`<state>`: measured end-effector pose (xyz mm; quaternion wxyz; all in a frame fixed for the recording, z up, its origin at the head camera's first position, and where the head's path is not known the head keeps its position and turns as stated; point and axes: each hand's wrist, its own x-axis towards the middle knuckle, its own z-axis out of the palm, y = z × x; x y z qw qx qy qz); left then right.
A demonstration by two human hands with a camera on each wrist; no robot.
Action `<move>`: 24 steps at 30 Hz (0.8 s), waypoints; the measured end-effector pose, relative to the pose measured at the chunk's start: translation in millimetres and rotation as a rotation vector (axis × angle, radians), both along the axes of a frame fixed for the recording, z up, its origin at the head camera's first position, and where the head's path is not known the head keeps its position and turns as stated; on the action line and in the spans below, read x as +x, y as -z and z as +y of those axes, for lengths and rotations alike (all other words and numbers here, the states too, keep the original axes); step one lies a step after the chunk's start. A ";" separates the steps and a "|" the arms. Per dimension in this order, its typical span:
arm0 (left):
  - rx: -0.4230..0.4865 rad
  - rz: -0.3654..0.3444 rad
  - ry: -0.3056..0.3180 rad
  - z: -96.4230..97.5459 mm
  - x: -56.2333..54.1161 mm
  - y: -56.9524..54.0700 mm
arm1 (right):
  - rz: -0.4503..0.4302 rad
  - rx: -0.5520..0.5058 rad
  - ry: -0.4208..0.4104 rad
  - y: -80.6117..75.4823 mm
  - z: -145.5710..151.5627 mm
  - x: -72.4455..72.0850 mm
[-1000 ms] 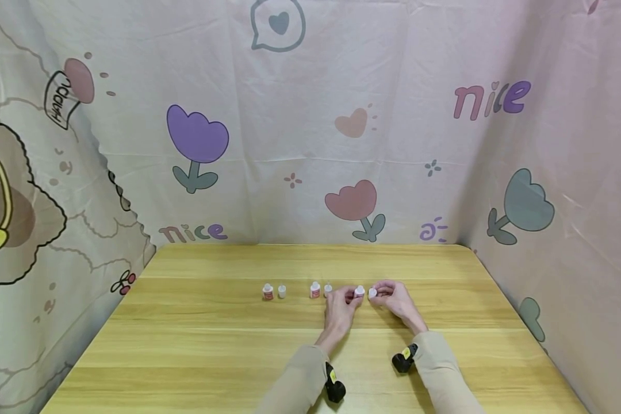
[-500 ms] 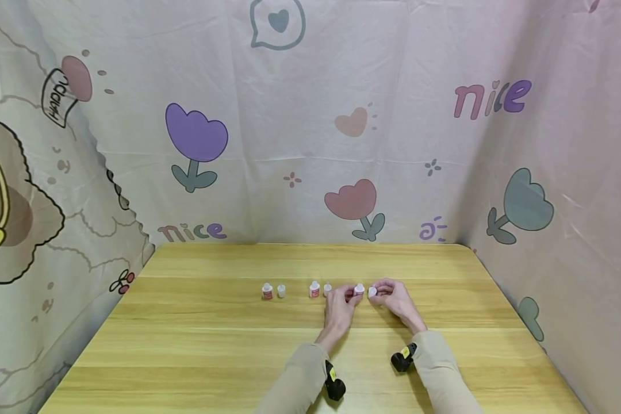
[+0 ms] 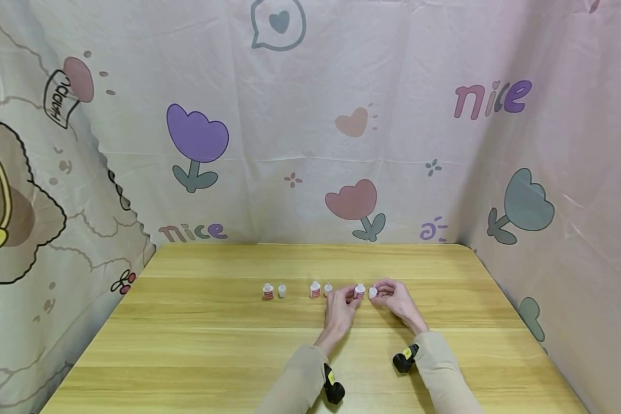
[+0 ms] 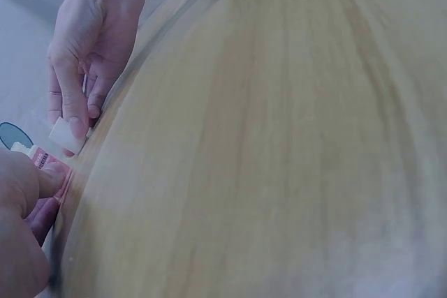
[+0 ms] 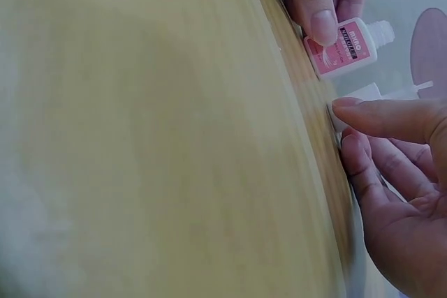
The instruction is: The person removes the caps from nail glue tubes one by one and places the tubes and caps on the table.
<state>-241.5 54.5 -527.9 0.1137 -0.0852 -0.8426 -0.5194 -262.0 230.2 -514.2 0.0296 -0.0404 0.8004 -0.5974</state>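
Observation:
My left hand pinches a small white nail glue bottle with a pink label, its neck uncapped and upright on the table. Just to its right, my right hand holds a white cap between thumb and fingers. The cap stands upside down with its thin clear stem and tip pointing up, apart from the bottle. In the left wrist view part of the bottle's label shows behind the left thumb, and the cap shows under the right fingertips.
Left of my hands, a second nail glue bottle stands beside its upturned cap, partly behind my left hand. Farther left are a third bottle and cap. A printed curtain borders the wooden table.

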 end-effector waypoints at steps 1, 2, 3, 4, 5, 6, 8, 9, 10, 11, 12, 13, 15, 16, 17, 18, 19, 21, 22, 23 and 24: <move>-0.001 -0.003 0.003 -0.3 0.4 -0.2 | -0.001 -0.001 -0.004 0.1 0.3 0.1; 0.002 -0.013 0.008 -0.7 1.0 -0.7 | -0.009 -0.006 -0.003 -0.1 0.5 0.2; 0.002 -0.016 0.014 -1.0 1.7 -1.2 | -0.015 -0.009 -0.003 -0.3 0.8 0.2; 0.001 -0.019 0.018 -1.4 2.4 -1.7 | -0.019 -0.014 -0.005 -0.5 1.3 0.4; 0.002 -0.029 0.020 -1.9 3.1 -2.4 | -0.020 -0.016 -0.010 -0.8 1.7 0.7; -0.005 -0.034 0.023 -2.5 4.0 -3.1 | -0.021 -0.018 -0.013 -1.0 2.3 1.0; -0.023 -0.032 0.025 -3.5 5.6 -4.4 | -0.022 -0.023 -0.017 -1.4 3.6 1.6; -0.031 -0.035 0.024 -4.0 6.6 -5.2 | -0.020 -0.026 -0.018 -1.3 4.3 1.8; -0.037 -0.036 0.024 -4.6 7.4 -5.8 | -0.019 -0.026 -0.019 -1.1 5.1 2.1; -0.043 -0.039 0.028 -5.2 8.3 -6.5 | -0.016 -0.024 -0.020 -0.7 5.8 2.3; -0.043 -0.043 0.034 -5.8 9.1 -7.0 | -0.018 -0.025 -0.018 -0.1 6.6 2.4; -0.039 -0.049 0.040 -6.2 10.1 -7.6 | -0.019 -0.026 -0.015 0.2 7.3 2.5; -0.023 -0.062 0.051 -7.3 12.0 -8.6 | -0.020 -0.020 -0.011 0.6 8.7 2.8; -0.012 -0.070 0.055 -8.0 13.1 -9.3 | -0.018 -0.014 -0.013 0.7 9.4 3.1; -0.001 -0.079 0.060 -8.9 14.1 -9.8 | -0.020 -0.010 -0.012 0.6 9.9 3.4; 0.009 -0.087 0.063 -9.7 15.1 -10.3 | -0.023 -0.009 -0.007 0.4 10.3 3.8; 0.017 -0.093 0.064 -10.6 16.3 -10.7 | -0.022 -0.005 -0.003 0.2 10.7 4.3; 0.036 -0.106 0.074 -13.0 18.4 -11.8 | -0.020 0.001 -0.009 -0.5 11.4 5.5; 0.039 -0.107 0.082 -14.5 19.6 -12.2 | -0.015 0.005 -0.014 -0.8 11.7 6.2; 0.043 -0.106 0.091 -16.0 20.6 -12.9 | -0.017 0.003 -0.014 -1.4 11.8 6.8; 0.046 -0.107 0.100 -17.8 22.0 -14.1 | -0.017 0.001 -0.012 -1.9 11.7 7.3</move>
